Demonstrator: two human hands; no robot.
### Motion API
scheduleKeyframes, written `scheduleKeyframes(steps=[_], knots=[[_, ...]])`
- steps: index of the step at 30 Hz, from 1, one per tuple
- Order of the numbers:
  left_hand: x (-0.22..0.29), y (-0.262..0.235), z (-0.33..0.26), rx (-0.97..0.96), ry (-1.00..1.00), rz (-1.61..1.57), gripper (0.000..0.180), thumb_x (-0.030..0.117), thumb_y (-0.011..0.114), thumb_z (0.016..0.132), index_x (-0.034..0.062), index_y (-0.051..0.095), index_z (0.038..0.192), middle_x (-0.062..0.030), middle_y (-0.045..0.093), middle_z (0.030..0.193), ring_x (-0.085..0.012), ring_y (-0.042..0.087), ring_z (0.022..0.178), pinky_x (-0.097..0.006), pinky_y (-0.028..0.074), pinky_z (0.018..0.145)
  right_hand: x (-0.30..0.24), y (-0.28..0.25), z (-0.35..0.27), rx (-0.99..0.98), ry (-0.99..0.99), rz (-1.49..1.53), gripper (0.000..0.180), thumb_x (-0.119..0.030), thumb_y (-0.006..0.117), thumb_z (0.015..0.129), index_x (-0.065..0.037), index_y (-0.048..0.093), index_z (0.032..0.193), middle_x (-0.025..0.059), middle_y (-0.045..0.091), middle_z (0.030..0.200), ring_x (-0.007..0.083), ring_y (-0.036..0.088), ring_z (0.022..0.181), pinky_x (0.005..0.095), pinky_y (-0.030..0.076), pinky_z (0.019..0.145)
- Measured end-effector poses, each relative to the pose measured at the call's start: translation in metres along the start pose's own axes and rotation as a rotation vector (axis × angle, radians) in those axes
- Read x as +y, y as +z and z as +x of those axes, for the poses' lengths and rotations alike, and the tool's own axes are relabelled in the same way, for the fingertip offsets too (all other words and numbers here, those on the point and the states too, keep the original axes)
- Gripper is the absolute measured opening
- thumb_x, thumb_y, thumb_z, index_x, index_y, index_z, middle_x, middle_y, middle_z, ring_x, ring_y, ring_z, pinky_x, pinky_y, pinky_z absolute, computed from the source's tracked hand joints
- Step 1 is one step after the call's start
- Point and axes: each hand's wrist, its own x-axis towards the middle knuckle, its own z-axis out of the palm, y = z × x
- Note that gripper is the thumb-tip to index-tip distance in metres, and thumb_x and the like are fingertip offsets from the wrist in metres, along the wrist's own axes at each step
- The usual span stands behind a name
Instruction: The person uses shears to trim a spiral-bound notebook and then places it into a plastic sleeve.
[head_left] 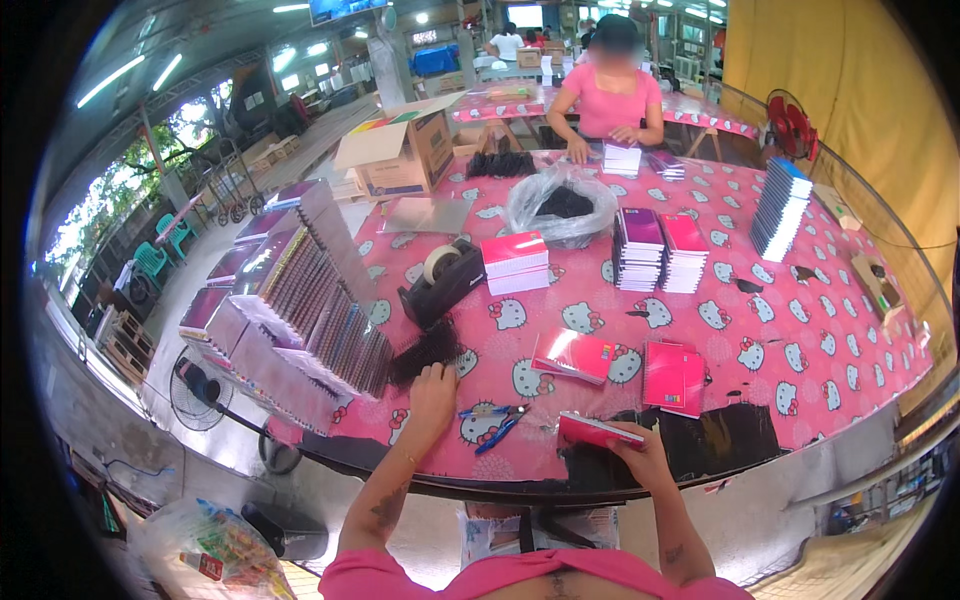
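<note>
My left hand (433,390) reaches to the near edge of a pile of black binding coils (425,352). Its fingers curl down and press together on the coils, so the fingertips are partly hidden. In my right hand (642,460) is a thin pink-red notebook (598,430), gripped at its right end above the table's front edge. Blue-handled pliers (500,428) lie between my hands. Beyond the held notebook rest a few loose pink-red notebooks (575,355), with more notebooks (675,376) to their right.
Tall stacks of coil-bound notebooks (315,305) stand at the left. Past the coils are a black tape dispenser (442,282), a notebook stack (516,264) and a plastic bag (560,205) holding black pieces. Across the table a co-worker (612,100) handles a stack of notebooks (621,160).
</note>
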Motion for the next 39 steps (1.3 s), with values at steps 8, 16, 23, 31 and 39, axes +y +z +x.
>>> scheduleKeyframes(steps=[8, 16, 23, 31, 39], knots=[[0.044, -0.05, 0.0, 0.283, 0.02, -0.412, 0.021, 0.013, 0.064, 0.093, 0.007, 0.066, 0.113, -0.0145, 0.061, 0.093, -0.0354, 0.064, 0.081, -0.046, 0.052, 0.072, 0.002, 0.001, 0.008, -0.011, 0.0, -0.163, 0.025, -0.007, 0.072, 0.092, 0.0, 0.07, 0.116, 0.0026, 0.071, 0.1, 0.0094, 0.061, 0.095, 0.0268, 0.049, 0.088], [0.117, -0.066, -0.024, 0.037, 0.192, -0.875, 0.022, 0.008, 0.067, 0.093, 0.0056, 0.071, 0.114, -0.0141, 0.067, 0.091, -0.0295, 0.064, 0.074, -0.038, 0.049, 0.064, 0.002, 0.007, 0.014, 0.03, -0.001, -0.161, 0.026, -0.005, 0.072, 0.092, 0.0, 0.069, 0.117, 0.0036, 0.071, 0.103, 0.0107, 0.062, 0.098, 0.027, 0.048, 0.09], [0.127, -0.063, -0.019, 0.109, 0.248, -0.909, 0.02, 0.01, 0.07, 0.091, 0.0046, 0.073, 0.11, -0.0124, 0.07, 0.085, -0.0263, 0.067, 0.072, -0.036, 0.048, 0.063, 0.008, 0.01, 0.015, 0.031, -0.028, -0.059, 0.027, -0.006, 0.071, 0.093, 0.0, 0.069, 0.119, 0.0034, 0.071, 0.104, 0.0101, 0.062, 0.098, 0.0264, 0.048, 0.09], [0.134, -0.06, -0.01, -0.051, 0.151, -0.94, 0.016, 0.013, 0.069, 0.093, 0.0028, 0.073, 0.104, -0.0129, 0.069, 0.082, -0.0277, 0.065, 0.068, -0.035, 0.049, 0.062, 0.003, 0.011, 0.014, 0.029, -0.043, -0.022, 0.024, -0.007, 0.07, 0.094, -0.001, 0.069, 0.118, 0.0022, 0.071, 0.101, 0.0091, 0.061, 0.096, 0.0253, 0.048, 0.088], [0.122, -0.061, 0.012, -0.116, 0.317, -0.955, 0.017, 0.012, 0.067, 0.093, 0.0053, 0.069, 0.109, -0.0136, 0.064, 0.086, -0.0355, 0.063, 0.077, -0.041, 0.049, 0.07, 0.002, 0.007, 0.012, -0.004, -0.011, -0.073, 0.024, -0.005, 0.069, 0.095, -0.001, 0.07, 0.118, 0.0032, 0.071, 0.099, 0.0088, 0.06, 0.094, 0.0253, 0.048, 0.087]])
